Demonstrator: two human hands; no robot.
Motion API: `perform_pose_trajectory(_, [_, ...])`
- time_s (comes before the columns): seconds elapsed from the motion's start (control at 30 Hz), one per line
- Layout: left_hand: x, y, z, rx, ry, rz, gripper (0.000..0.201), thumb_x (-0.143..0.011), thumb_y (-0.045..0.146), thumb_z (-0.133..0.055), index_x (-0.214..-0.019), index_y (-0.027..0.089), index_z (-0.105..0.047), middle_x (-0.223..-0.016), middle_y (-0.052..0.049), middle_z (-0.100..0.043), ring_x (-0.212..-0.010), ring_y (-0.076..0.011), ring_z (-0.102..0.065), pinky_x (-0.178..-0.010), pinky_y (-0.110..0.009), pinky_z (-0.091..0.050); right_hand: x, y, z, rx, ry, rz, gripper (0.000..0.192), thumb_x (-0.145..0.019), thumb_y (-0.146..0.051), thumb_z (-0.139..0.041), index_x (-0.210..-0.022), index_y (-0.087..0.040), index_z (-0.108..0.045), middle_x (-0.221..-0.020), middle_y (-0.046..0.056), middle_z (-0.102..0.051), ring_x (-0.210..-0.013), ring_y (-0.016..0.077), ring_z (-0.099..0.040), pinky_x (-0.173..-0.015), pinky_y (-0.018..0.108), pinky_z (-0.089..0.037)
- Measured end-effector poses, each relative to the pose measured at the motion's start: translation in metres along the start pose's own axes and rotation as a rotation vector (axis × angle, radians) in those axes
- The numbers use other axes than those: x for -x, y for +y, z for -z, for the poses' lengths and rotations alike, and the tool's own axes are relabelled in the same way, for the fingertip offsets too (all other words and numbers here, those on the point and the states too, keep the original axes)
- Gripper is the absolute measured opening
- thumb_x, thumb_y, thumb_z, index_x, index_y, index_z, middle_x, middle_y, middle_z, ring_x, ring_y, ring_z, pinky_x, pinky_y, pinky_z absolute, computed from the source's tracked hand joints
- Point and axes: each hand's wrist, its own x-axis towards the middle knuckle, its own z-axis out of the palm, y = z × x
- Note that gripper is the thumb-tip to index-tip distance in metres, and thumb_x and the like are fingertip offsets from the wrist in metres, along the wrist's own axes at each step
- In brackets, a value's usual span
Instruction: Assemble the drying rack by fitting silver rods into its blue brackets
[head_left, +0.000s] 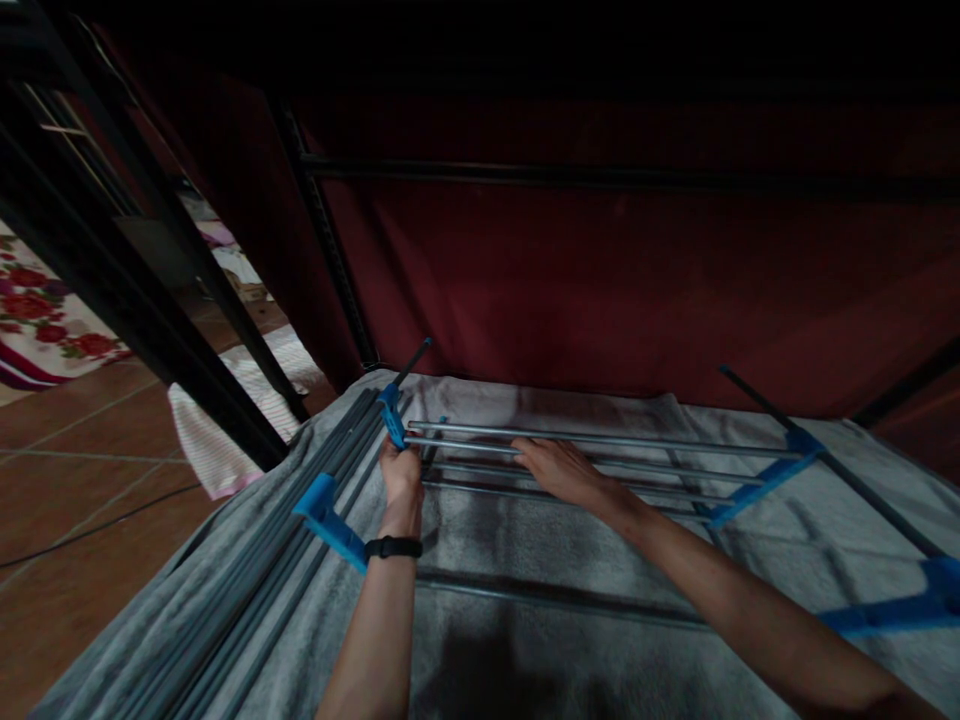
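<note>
My left hand (400, 470) grips a blue plastic connector (391, 412) at the left end of a row of grey metal rods (615, 440). A dark wristband sits on that wrist. My right hand (559, 468) rests flat on the rods a little to the right, its fingers curled over one of them. The rods run right to a second blue connector bar (761, 478). All of it lies on a grey cloth (525, 540) spread over a flat surface.
A bundle of loose grey rods (300, 530) with another blue connector (330, 520) lies at the left. A further blue piece (900, 605) sits at the right. A dark red fabric wall (637, 280) with black frame bars stands behind. Tiled floor (75, 480) lies left.
</note>
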Motion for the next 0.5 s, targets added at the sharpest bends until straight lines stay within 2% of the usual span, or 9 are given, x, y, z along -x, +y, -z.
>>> perform_pose_trajectory(0.27, [-0.0007,0.0001,-0.0002,0.029,-0.003,0.003,0.019,-0.059,0.018,-0.061,-0.073,0.023,-0.049,-0.073,0.002,-0.053,-0.071,-0.0148,-0.049,-0.078,-0.031,-0.044,0.0001,0.0005,0.0074,0.002,0.040,0.008,0.027,-0.111,-0.031,-0.040,-0.125,-0.026,-0.063,-0.120,0.007,-0.075,-0.109,0.0246,-0.071,-0.083,0.030,-0.044])
perform_pose_trajectory(0.5, [0.0023,0.0028,0.0015,0.010,0.012,-0.002,0.022,-0.057,0.018,-0.061,-0.072,0.024,-0.046,-0.068,0.004,-0.049,-0.070,-0.0154,-0.046,-0.076,-0.030,-0.044,-0.0020,0.0018,0.0021,-0.019,0.018,0.023,0.026,-0.111,-0.029,-0.042,-0.123,-0.025,-0.065,-0.124,0.007,-0.074,-0.112,0.0231,-0.070,-0.088,0.030,-0.045])
